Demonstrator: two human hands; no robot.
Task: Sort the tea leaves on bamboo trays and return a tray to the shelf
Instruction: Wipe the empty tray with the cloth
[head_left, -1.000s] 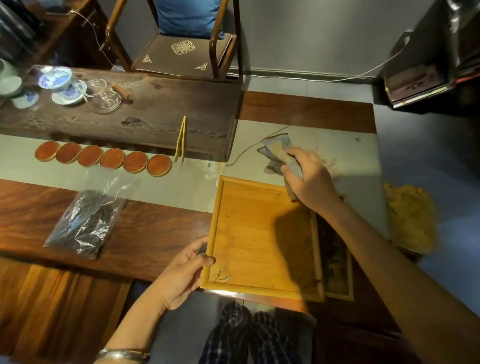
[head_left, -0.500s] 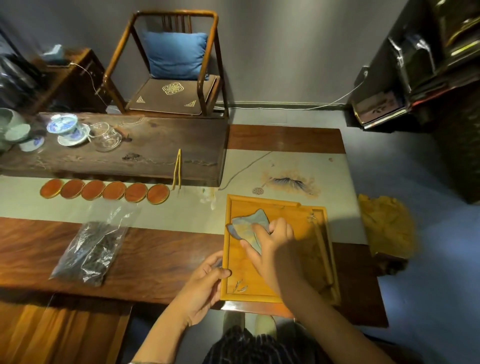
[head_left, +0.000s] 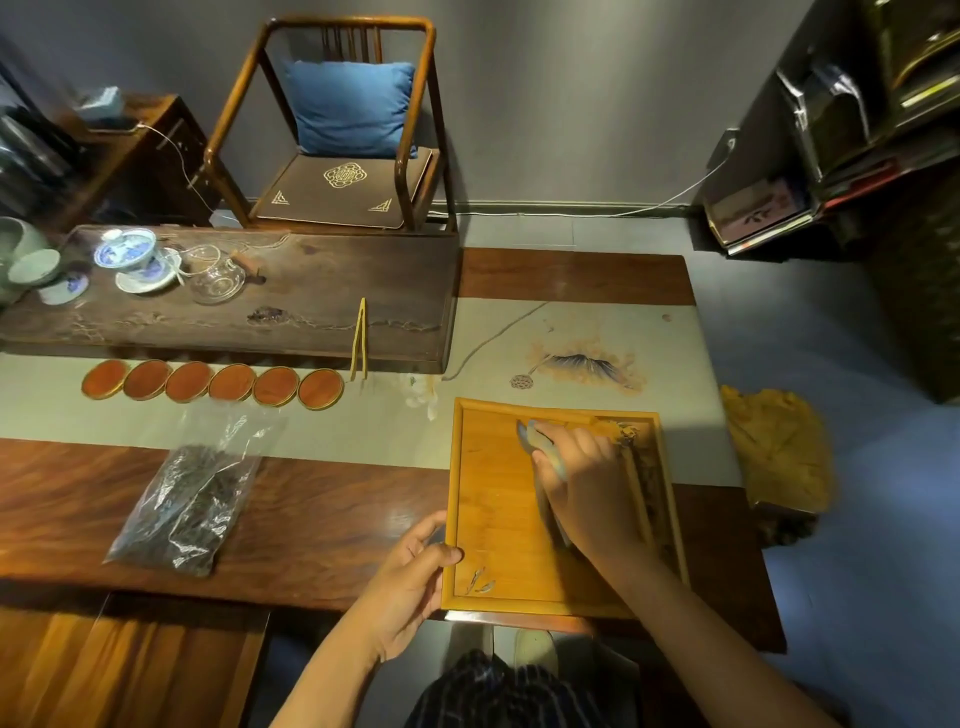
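Note:
A rectangular bamboo tray (head_left: 493, 519) lies at the table's near edge, stacked on a second tray whose right rim (head_left: 667, 467) shows beneath it. My left hand (head_left: 410, 582) grips the top tray's near left corner. My right hand (head_left: 587, 488) presses a grey-blue cloth (head_left: 527, 436) onto the tray's inner surface, fingers closed on it. A clear plastic bag of dark tea leaves (head_left: 192, 504) lies on the table to the left. Dark leaves show in the lower tray by my right hand.
Several round orange coasters (head_left: 213, 382) line the table runner, with bamboo tongs (head_left: 359, 338) beside them. A dark tea board (head_left: 260, 306) carries cups and a glass pitcher. A yellow cloth (head_left: 779, 457) hangs off the right end. The shelf (head_left: 831, 156) stands far right, a chair (head_left: 343, 135) behind.
My right hand brought the cloth from the runner beyond the tray onto the tray and has slid it across the surface. My left hand stays on the tray's corner.

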